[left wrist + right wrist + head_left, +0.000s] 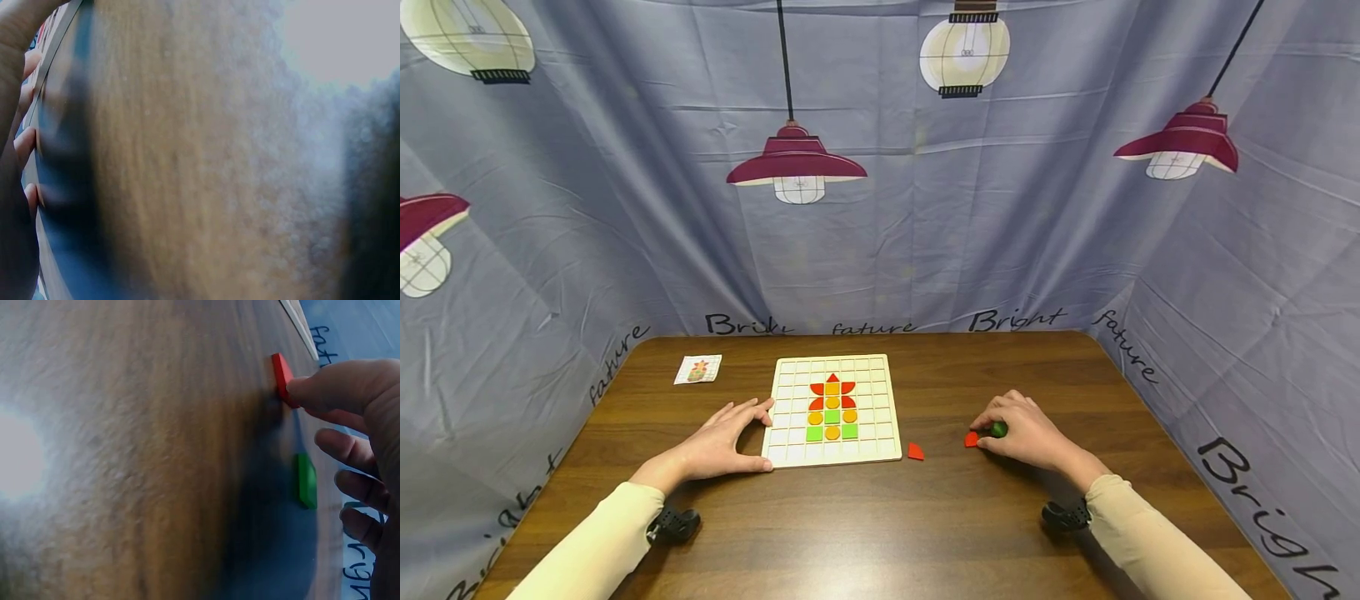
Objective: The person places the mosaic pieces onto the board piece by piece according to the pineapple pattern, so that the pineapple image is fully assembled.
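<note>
A square cream board (880,417) with a grid lies on the table, with red, orange and green pieces forming a figure (832,415) on it. My left hand (718,446) touches the board's left edge, thumb at the near corner and fingertips further up; fingertips (25,144) also show along that edge in the left wrist view. Off to the right, my right hand (1026,433) pinches a red piece (282,378) between thumb and forefinger at the tabletop. A green piece (306,481) lies beside those fingers. Another red piece (916,451), quarter-round, lies between board and right hand.
A small printed card (697,369) with a similar coloured figure lies at the back left of the brown wooden table (880,533). A grey-blue curtain (880,267) printed with lamps and lettering hangs behind and along both sides.
</note>
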The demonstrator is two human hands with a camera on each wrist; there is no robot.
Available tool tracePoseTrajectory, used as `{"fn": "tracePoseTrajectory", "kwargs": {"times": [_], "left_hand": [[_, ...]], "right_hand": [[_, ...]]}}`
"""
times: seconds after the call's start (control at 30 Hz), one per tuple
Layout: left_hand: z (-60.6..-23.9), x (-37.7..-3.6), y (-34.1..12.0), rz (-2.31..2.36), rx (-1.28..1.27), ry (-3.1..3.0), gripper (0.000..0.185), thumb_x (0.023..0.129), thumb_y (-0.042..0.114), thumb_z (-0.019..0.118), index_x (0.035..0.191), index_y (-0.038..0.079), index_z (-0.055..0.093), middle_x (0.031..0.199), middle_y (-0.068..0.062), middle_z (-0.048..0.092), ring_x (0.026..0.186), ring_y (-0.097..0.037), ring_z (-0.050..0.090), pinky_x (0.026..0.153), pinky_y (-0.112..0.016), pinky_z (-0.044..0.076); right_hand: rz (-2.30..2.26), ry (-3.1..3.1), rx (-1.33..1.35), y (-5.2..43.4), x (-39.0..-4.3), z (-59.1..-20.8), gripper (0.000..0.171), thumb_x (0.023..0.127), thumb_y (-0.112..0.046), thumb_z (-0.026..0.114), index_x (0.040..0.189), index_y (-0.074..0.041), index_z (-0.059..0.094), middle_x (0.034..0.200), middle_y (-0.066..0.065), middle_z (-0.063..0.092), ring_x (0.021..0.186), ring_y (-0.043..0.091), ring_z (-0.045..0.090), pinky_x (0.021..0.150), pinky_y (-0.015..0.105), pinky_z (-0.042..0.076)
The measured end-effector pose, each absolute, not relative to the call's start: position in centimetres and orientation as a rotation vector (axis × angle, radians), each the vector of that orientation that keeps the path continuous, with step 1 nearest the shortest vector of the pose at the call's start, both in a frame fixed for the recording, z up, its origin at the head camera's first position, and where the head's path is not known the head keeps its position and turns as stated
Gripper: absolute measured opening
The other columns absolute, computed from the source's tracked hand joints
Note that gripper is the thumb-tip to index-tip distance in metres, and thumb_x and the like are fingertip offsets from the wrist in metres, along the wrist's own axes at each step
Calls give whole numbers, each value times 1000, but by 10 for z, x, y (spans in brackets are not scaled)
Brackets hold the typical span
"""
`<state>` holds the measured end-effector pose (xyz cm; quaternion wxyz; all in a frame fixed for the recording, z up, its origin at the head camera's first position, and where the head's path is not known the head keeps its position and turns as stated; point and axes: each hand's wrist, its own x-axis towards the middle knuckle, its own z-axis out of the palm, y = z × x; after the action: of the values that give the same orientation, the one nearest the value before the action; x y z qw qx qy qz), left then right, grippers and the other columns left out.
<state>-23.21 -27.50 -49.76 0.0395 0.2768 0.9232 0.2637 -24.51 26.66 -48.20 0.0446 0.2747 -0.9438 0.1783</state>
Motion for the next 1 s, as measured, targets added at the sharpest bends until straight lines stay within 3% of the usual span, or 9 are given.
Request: {"fn": "tracePoseTrajectory", "kwargs": {"times": [0.33, 0.57, 0.77, 1.0], "left_hand": [[-497, -231, -276, 805, 834, 2823, 59, 80, 62, 79, 117, 21, 56, 161, -12, 40, 148, -41, 32, 121, -64, 14], [-497, -232, -275, 795, 824, 2824, 60, 81, 63, 79, 118, 22, 56, 161, -12, 39, 149, -41, 31, 121, -64, 13], [-497, -233, -275, 799, 827, 2823, 60, 81, 63, 78, 118, 22, 56, 161, -11, 39, 149, -40, 31, 121, -64, 13], [-497, -233, -276, 804, 832, 2823, 60, 81, 63, 78, 118, 22, 56, 161, -11, 39, 149, -41, 31, 121, -64, 12]], "right_hand": [[554, -2835, 836, 261, -245, -487, 16, 81, -42, 87, 89, -35, 75, 88, -18, 60, 87, 10, 45, 75, 35, 38], [605, -2813, 971, 258, -246, -489, 22, 85, -31, 84, 106, -35, 79, 94, -16, 60, 90, 8, 44, 78, 34, 38], [611, -2745, 964, 252, -248, -494, 18, 82, -36, 87, 97, -33, 77, 91, -16, 61, 89, 9, 46, 78, 36, 41], [587, -2790, 949, 250, -248, -495, 23, 84, -35, 84, 107, -32, 78, 95, -17, 60, 93, 9, 47, 81, 36, 41]]}}
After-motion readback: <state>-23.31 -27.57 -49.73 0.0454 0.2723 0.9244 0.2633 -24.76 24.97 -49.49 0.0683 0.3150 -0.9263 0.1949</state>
